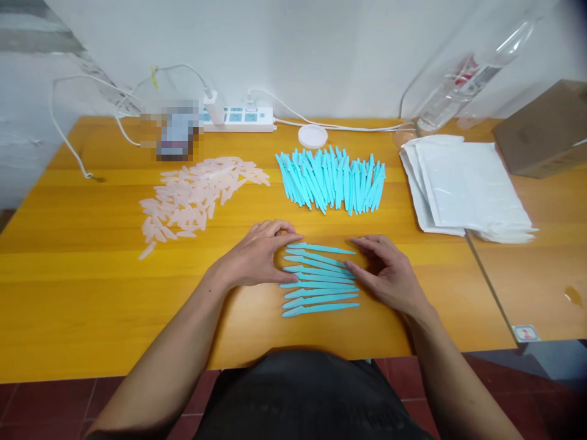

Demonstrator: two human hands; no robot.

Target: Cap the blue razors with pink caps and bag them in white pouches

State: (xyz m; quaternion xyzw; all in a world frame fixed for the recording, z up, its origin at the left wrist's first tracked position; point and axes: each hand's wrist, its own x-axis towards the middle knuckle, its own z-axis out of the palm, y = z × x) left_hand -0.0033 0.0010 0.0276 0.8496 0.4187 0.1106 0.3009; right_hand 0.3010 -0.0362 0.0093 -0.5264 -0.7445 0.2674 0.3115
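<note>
A row of blue sticks (318, 280) lies on the table (92, 305) near its front edge, directly before the person. There are about eight, stacked one behind the other from near to far, each with its long axis running left to right, roughly parallel to the front edge. The wider blade-like ends sit at the left; the thin ends point right. The far sticks tilt slightly, their right ends dropping toward the person; the nearest tilt the other way. The left hand (257, 256) rests palm down at the left ends, fingers together and bent, fingertips touching the upper sticks. The right hand (389, 272) rests at the right ends, fingers loosely together and curved, tips against the middle sticks; neither hand pinches anything. Behind the row, well apart, a blue pile (332, 180) of the same sticks stands fanned, long axes running mostly near to far. To its left lies a pink pile (197, 192) of pale pieces. At the right, white bags (468, 186) are stacked near the seam with a second table. A white lid (312, 136), a power strip (238, 118) and a brown box (545, 128) sit along the back. Bare wood lies open at the left front and between row and piles.
</note>
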